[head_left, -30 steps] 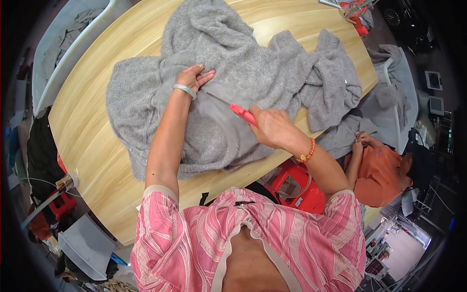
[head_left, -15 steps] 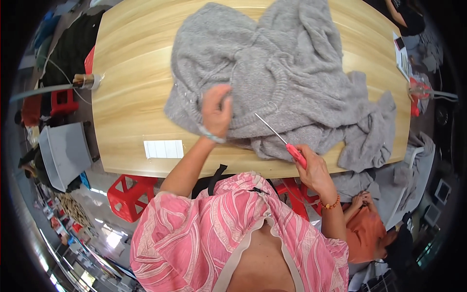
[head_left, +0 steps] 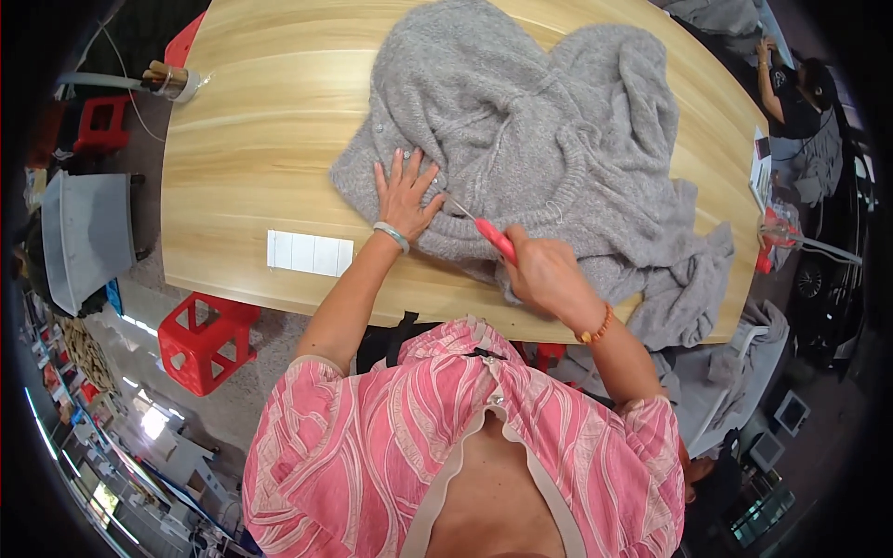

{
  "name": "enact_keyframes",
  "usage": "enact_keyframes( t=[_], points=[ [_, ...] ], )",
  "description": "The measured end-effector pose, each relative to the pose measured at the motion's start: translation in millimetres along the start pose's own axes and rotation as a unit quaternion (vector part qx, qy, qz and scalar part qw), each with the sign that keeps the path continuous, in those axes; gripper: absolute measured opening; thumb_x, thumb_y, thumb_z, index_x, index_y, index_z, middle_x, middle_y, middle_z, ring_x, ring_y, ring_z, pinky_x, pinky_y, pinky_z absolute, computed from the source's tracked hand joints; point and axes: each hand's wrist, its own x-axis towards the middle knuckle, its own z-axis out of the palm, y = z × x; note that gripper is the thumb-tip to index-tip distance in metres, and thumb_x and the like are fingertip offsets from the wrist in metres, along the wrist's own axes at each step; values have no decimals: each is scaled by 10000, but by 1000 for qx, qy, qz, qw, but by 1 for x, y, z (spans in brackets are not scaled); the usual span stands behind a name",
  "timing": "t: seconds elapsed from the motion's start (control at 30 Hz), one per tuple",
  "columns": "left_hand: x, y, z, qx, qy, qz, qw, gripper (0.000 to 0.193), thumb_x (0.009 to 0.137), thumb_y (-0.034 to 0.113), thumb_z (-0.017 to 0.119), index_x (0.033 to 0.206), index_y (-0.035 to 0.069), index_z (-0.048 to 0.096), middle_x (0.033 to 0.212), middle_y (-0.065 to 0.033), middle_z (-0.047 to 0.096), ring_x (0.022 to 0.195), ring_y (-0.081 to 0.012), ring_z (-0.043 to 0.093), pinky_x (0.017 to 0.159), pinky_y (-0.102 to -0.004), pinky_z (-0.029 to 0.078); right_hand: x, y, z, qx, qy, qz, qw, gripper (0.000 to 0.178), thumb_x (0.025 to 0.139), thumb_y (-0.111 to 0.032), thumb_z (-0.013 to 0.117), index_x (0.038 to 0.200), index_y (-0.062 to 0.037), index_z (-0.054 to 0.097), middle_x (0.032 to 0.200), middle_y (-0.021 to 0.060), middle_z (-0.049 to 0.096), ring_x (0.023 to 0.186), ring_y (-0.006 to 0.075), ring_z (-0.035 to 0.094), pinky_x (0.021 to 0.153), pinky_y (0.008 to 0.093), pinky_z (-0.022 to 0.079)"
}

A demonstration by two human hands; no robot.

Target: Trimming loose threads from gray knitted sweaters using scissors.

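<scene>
A grey knitted cardigan (head_left: 465, 102) lies rumpled on the wooden table (head_left: 270, 158), with small shiny buttons along its left band and a ribbed edge curving at the middle. My left hand (head_left: 405, 200) rests flat on the band near the buttons, fingers spread. In my right hand (head_left: 551, 277) is a pink-handled tool (head_left: 495, 240) with a thin metal shaft, gripped by its handle. The shaft points left to the knit just beside my left thumb. Its tip is too small to make out.
Left of my left forearm lies a white card (head_left: 310, 253) with ruled columns. A clear cup (head_left: 186, 86) of wooden-handled tools hangs at the far left edge. A red stool (head_left: 205, 344) and a grey bin (head_left: 98, 237) stand beyond. Another person (head_left: 791, 102) is at the upper right.
My left hand has come down from a raised, curled pose to lie flat on the knit. My right hand has carried the tool left and up, bringing its shaft beside my left thumb.
</scene>
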Motion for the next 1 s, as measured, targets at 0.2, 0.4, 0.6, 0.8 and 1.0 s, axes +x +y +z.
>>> enact_keyframes(
  t=[0.2,0.4,0.6,0.8,1.0],
  points=[
    [4,-6,6,-21,-1,5,1000,477,815,391,624,1256,227,553,1460,-108,333,1373,-388,203,1079,-623,43,45,-7,3,-46,0,-14,999,186,834,-168,571,925,-19,508,620,215,590,593,396,601,550,492,458],
    [1,-16,-3,-27,17,-2,999,473,833,381,600,1268,204,541,1448,-122,351,1359,-382,239,1083,-614,58,12,-4,-8,-43,-64,-7,997,223,831,-175,593,975,-24,512,664,231,598,641,402,606,587,487,464],
    [24,-44,-34,-219,-37,-58,973,487,818,308,637,1264,142,534,1403,-151,406,1269,-377,391,1110,-514,154,32,-22,-3,47,-9,39,998,266,832,-129,592,1080,-75,513,728,218,615,703,394,616,627,475,471],
    [59,-62,-16,11,12,-72,997,608,783,218,678,1312,37,440,1465,-218,271,1372,-351,237,1124,-494,143,67,-39,-2,3,-28,39,999,234,834,-131,581,1037,-42,507,677,226,607,661,401,618,600,474,476],
    [71,-68,-25,67,-69,-28,995,595,789,210,654,1307,13,437,1475,-195,264,1396,-337,176,1132,-512,71,129,-49,-11,-38,-24,38,998,208,838,-149,578,972,-15,493,670,243,602,652,405,615,592,482,474]
  ],
)
